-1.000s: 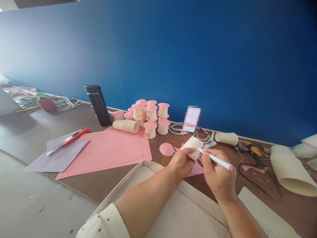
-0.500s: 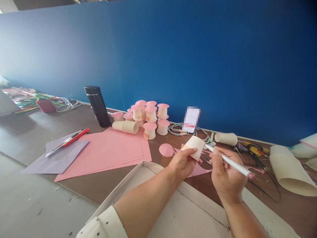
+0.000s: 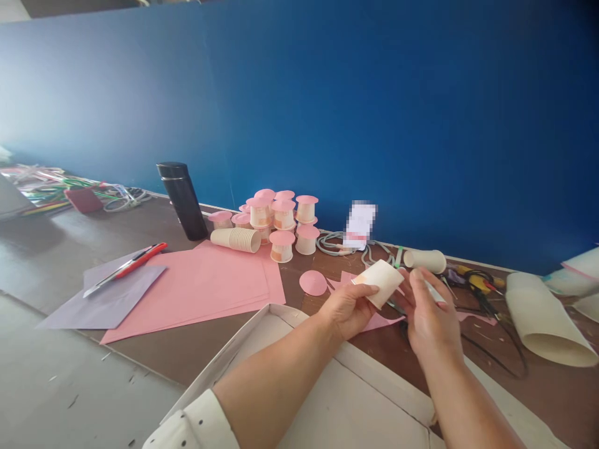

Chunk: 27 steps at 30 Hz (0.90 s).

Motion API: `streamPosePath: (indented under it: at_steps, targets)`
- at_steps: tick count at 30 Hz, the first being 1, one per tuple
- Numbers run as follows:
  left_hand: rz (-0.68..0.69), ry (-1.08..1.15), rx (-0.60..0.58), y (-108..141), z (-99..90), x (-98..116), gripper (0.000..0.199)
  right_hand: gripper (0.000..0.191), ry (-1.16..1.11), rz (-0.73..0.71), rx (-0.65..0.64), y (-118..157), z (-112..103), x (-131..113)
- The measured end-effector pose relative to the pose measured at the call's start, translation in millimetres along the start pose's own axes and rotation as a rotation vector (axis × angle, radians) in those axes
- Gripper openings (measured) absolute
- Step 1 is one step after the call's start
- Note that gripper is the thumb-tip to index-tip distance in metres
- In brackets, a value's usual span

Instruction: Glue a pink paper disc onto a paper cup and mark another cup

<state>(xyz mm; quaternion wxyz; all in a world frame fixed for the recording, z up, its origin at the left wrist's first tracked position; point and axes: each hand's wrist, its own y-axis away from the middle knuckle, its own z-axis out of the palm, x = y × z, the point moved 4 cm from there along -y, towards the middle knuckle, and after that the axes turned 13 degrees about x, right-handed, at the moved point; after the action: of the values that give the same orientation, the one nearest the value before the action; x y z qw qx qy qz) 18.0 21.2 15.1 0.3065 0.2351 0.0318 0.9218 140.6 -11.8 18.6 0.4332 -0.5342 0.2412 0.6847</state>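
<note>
White paper cup (image 3: 382, 280) is in the left hand (image 3: 349, 308), tilted, above the brown table (image 3: 187, 358) and pink scraps (image 3: 378, 322). Left fingers closed on its side, thumb on the near face, some fingertips hidden behind it. Right hand (image 3: 433, 321) just beside the cup's right end, fingers partly curled with a white marker (image 3: 434, 292) between them; marker mostly hidden, so exact grip unclear. Pink paper disc (image 3: 313, 283) on table, left of cup. Cups with pink tops (image 3: 282, 239) grouped farther back, some stacked; nested paper cups (image 3: 236, 239) lie sideways just left of them. Black bottle (image 3: 182, 202) stands behind the pink sheets (image 3: 215, 277). Red cutter (image 3: 135, 262) rests on purple paper (image 3: 112, 302), at left. Phone (image 3: 359, 224) by the blue wall (image 3: 327, 106), cables (image 3: 330, 244) around its base. Shallow box (image 3: 322, 399) under the forearms. Large paper cups (image 3: 538, 312) lie sideways, far right.
</note>
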Motion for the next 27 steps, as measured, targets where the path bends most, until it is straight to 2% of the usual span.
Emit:
streamPosePath:
  at_steps: [2,4,7,12,15,19,21,23,27]
  targets:
    - [-0.036,-0.016,-0.034,0.8,0.3,-2.7,0.037,0.057,-0.076,0.167,-0.061,-1.6,4.5,9.4]
    - [-0.053,-0.031,-0.061,0.1,-0.5,-5.6,0.037,0.052,-0.112,0.239,-0.096,-1.6,7.7,14.0]
    - [-0.05,-0.072,-0.05,-2.5,-3.8,-10.4,0.041,0.049,-0.121,0.219,-0.057,-2.5,7.3,15.7]
    - [-0.046,-0.129,0.087,-3.7,-8.7,-15.2,0.041,0.055,-0.005,0.157,-0.014,-6.3,3.5,18.8]
    - [-0.033,-0.103,0.122,-3.6,-8.9,-12.8,0.039,0.056,0.113,0.026,0.071,-8.6,-3.6,11.0]
    - [0.02,-0.098,0.176,-9.3,-14.3,-8.3,0.042,0.048,0.319,-0.288,0.178,-0.5,-11.1,-15.9]
    - [0.042,-0.116,0.193,-13.3,-17.7,-7.6,0.045,0.043,0.397,-0.446,0.121,8.4,-8.2,-27.7]
    - [0.068,-0.137,0.19,-16.0,-19.4,-7.1,0.045,0.04,0.424,-0.54,0.013,17.2,-2.8,-33.0]
    - [0.111,-0.19,0.177,-16.6,-19.2,-6.0,0.039,0.035,0.4,-0.571,-0.097,26.1,2.1,-31.1]
